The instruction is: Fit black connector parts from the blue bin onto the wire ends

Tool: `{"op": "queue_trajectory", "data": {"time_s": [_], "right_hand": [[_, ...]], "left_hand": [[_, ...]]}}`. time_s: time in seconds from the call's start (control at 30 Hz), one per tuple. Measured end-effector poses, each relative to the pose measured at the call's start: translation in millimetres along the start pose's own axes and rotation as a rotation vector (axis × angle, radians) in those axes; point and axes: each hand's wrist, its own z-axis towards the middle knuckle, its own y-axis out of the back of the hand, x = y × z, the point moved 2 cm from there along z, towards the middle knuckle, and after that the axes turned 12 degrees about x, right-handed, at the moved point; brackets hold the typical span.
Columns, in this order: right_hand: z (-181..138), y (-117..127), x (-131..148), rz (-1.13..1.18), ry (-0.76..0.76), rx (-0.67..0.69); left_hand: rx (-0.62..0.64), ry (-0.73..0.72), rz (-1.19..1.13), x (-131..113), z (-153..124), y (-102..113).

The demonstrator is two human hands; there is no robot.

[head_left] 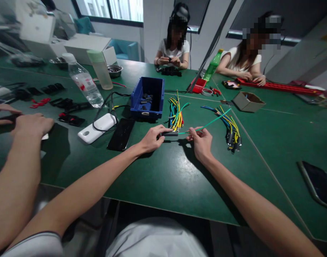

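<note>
Between the thumb and fingers of my left hand point(153, 138) is a short black sleeve point(170, 134), lying level just above the table. My right hand point(201, 141) pinches a green wire point(215, 119); its left end runs into or against the sleeve, and I cannot tell how deep. Just beyond my hands lies a bundle of yellow, blue and green wires point(176, 112) with metal lugs at the near ends. Right of my right hand, a second bundle of wires point(232, 126) has black sleeves on its near ends.
A blue bin point(136, 101) holding black sleeves stands beyond my left hand. Left of that hand lie a black phone point(121, 134) and a white power bank point(98, 128) with a cable. A co-worker's hand point(33, 125) is at far left. Two people sit across the table point(163, 185).
</note>
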Motion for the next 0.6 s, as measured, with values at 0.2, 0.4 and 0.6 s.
{"op": "queue_trajectory", "data": {"time_s": [0.2, 0.4, 0.6], "right_hand": [[-0.6, 1.3, -1.2, -0.001, 0.008, 0.002], [-1.7, 0.6, -0.9, 0.005, 0.002, 0.007], [-2.9, -0.5, 0.8, -0.002, 0.003, 0.032]], "left_hand": [[-0.055, 0.076, -0.053, -1.7, -0.5, -0.5], [-0.055, 0.131, -0.109, 0.5, -0.9, 0.5], [-0.069, 0.14, -0.173, 0.7, -1.0, 0.8]]}}
